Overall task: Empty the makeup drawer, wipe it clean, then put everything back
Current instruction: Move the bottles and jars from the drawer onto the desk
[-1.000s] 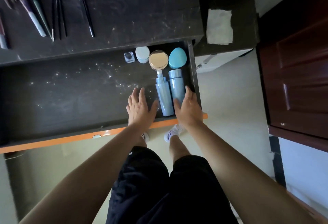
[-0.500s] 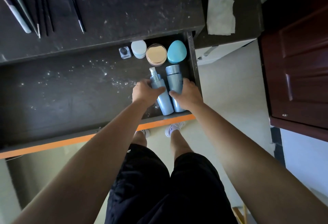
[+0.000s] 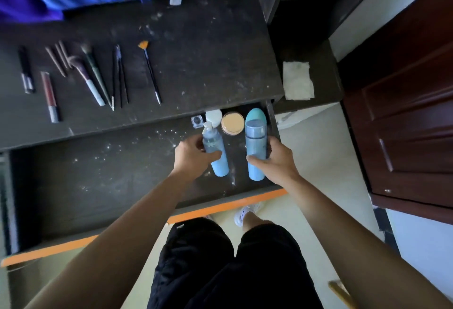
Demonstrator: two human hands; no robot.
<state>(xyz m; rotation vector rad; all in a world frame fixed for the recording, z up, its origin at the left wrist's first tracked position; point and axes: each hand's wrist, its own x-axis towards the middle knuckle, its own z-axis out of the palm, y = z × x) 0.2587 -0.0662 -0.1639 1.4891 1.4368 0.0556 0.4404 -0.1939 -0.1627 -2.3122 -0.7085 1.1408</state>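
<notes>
1. black shorts (image 3: pixel 208 272), loose and kinda creased, filling the bottom middle of the frame
2. white sneaker (image 3: pixel 243 213) with a small dark mark, just above the shorts
3. left forearm (image 3: pixel 127 230) and right forearm (image 3: pixel 343 230) both bare

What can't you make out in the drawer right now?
Head view:
- Teal case: lower part hidden behind the capped bottle in the right hand.
- Drawer rear: covered by the desktop.
- Pump bottle label: blurred, partly under the left hand.
</notes>
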